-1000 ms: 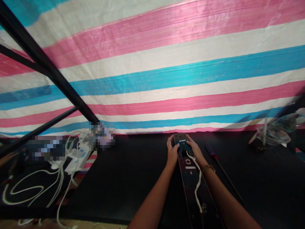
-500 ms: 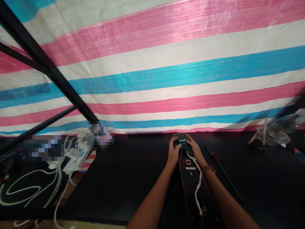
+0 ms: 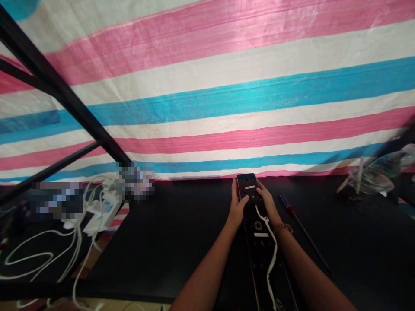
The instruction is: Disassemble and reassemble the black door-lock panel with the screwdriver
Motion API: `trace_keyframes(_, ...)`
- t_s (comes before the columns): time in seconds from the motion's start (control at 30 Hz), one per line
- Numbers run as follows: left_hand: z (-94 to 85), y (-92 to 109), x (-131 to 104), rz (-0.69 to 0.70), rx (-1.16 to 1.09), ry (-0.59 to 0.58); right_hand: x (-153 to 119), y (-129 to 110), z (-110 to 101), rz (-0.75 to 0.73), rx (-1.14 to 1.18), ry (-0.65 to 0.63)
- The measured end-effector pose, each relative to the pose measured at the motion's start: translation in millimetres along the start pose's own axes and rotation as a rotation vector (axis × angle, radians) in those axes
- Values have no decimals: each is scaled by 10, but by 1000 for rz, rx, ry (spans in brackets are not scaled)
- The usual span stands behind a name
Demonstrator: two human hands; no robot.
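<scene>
A long, narrow black panel (image 3: 259, 259) stretches away from me across the black table. White labels, screws and a round fitting dot its upper face. Along it runs a white sleeved cable (image 3: 271, 255), loosely bent. My left hand (image 3: 239, 205) grips the left edge near the far end, its thumb on top. Opposite it, my right hand (image 3: 266, 200) holds the right edge with its thumb on the upper face. The fingers underneath are hidden. A long screwdriver (image 3: 289, 208) with a dark and red handle lies just right of my right forearm.
White cables and a white box (image 3: 100, 216) lie at the left, beyond the edge of the black table (image 3: 168, 242). Black metal bars (image 3: 84, 121) slant across the left. Clear plastic items (image 3: 372, 179) sit at the back right, and a striped sheet (image 3: 227, 99) hangs behind.
The panel's far end has shifted slightly up and away with both hands, and its reflections have changed. My fingers keep hold of both edges. The screwdriver stays in place.
</scene>
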State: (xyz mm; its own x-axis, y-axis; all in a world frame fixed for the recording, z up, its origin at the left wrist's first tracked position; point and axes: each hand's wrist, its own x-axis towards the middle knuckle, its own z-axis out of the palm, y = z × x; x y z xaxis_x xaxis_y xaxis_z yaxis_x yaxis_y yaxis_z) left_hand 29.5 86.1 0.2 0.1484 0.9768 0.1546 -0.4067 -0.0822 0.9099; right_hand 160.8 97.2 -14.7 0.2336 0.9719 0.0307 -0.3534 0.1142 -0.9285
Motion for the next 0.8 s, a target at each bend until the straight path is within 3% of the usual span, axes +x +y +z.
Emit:
trace_keyframes(0.33, 18, 181, -75, 142, 74, -96, -140, -112, 48, 36, 35, -70)
trace_keyframes(0.6, -16, 175, -53, 140, 241, -9, -231, -177, 76, 119, -59, -50)
trace_keyframes(0.7, -316, 385, 34, 168, 487, 36, -187, -175, 68, 113, -50, -59)
trace_keyframes(0.77, -718, 643, 69, 157, 703, 83, -171, -161, 53, 116, -46, -59)
trace_keyframes(0.8, -971, 789, 69, 146, 814, 161, -172, -150, 44, 119, -49, -56)
